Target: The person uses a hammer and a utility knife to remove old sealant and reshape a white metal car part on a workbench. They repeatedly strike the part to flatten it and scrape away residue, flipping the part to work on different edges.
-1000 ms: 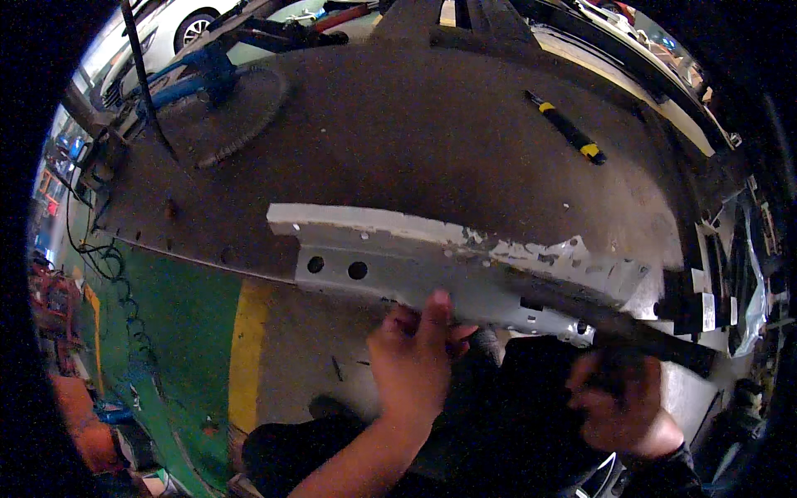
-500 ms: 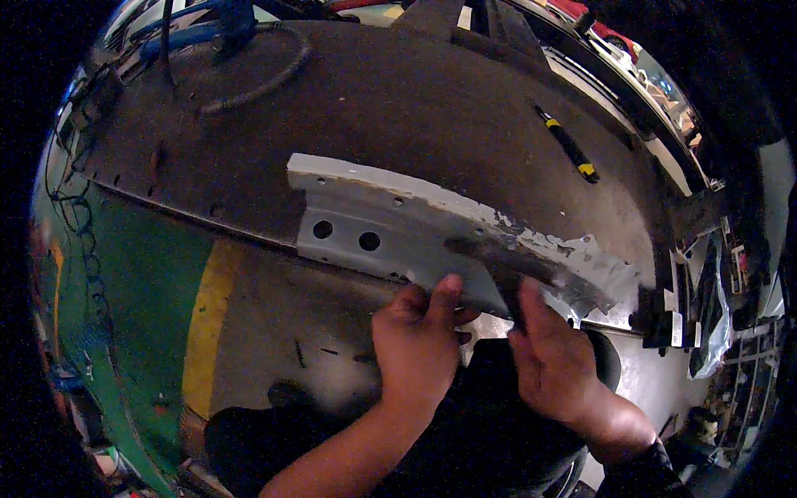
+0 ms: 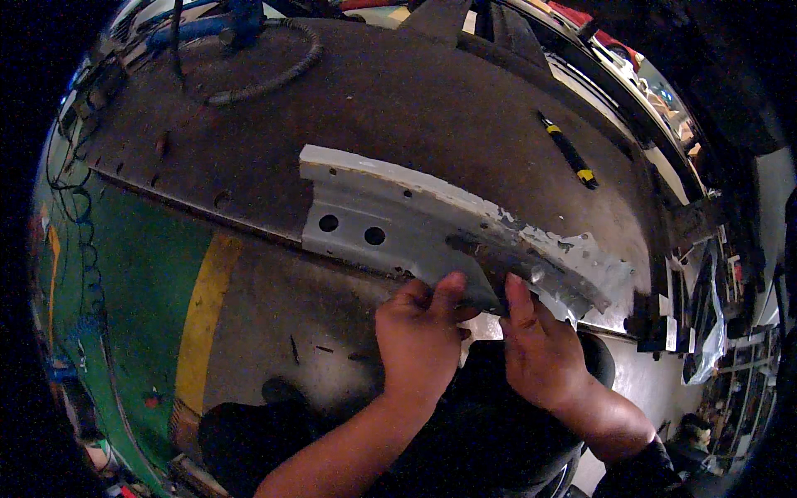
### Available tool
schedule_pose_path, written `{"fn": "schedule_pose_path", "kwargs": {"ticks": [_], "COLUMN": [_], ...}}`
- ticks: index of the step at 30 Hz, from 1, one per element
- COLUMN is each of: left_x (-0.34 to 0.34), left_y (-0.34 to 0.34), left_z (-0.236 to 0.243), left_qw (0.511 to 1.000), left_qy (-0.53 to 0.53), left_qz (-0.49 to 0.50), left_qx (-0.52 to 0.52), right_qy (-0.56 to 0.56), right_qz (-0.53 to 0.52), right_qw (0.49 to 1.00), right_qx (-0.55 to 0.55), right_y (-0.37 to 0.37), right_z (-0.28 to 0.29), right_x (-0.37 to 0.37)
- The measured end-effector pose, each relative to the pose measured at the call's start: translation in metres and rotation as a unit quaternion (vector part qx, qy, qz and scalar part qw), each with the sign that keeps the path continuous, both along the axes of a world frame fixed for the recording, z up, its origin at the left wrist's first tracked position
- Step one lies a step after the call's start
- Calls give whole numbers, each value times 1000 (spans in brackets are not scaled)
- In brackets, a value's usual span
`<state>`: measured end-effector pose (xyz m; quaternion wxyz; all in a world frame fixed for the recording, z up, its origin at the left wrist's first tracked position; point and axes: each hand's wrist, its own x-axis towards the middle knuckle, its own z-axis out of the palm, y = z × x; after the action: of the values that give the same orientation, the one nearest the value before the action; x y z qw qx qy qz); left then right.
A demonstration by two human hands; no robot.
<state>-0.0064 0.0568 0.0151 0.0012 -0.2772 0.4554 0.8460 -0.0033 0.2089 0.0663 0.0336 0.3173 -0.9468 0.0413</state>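
Note:
A long grey sheet-metal panel (image 3: 349, 212), with two round holes near its left end and a chipped white strip along its far edge, lies tilted across the front of the workbench. My left hand (image 3: 419, 336) is closed on its near edge, the thumb on top and the fingers partly hidden beneath. To the right, my right hand (image 3: 544, 349) is closed around a dark flat piece (image 3: 496, 286), its kind unclear, which lies against the panel's face. Around it the panel's surface is darker and scuffed; the piece's lower part is hidden by my fingers.
A yellow-and-black pen-shaped tool (image 3: 569, 151) lies on the dark workbench (image 3: 398, 100) beyond the panel. A grey hose (image 3: 286, 79) curves by a blue tool at the far left. Clear plastic (image 3: 710, 332) hangs at the right. The floor carries a yellow line (image 3: 203, 324).
My right hand has shifted slightly left and up along the panel with the dark piece. My left hand keeps its hold at the edge; the whole view has moved a little.

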Motion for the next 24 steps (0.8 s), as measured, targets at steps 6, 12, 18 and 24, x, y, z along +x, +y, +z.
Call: {"fn": "schedule_pose_path", "kwargs": {"ticks": [6,12,18,24], "left_x": [-1,1,1,1], "left_y": [-1,-5,4,-4], "left_z": [2,12,-1,16], "left_qw": [1000,995,998,990], "left_qy": [-9,-31,12,-22], "left_qz": [-4,-24,-8,-37], "left_qx": [-27,-87,-56,-134], "right_qy": [77,14,58,36], "right_qz": [58,28,42,18], "right_qw": [994,999,996,999], "right_qx": [-44,-28,-50,-26], "right_y": [-3,-7,2,-4], "right_z": [6,9,-11,11], "right_x": [-3,-5,-4,6]}}
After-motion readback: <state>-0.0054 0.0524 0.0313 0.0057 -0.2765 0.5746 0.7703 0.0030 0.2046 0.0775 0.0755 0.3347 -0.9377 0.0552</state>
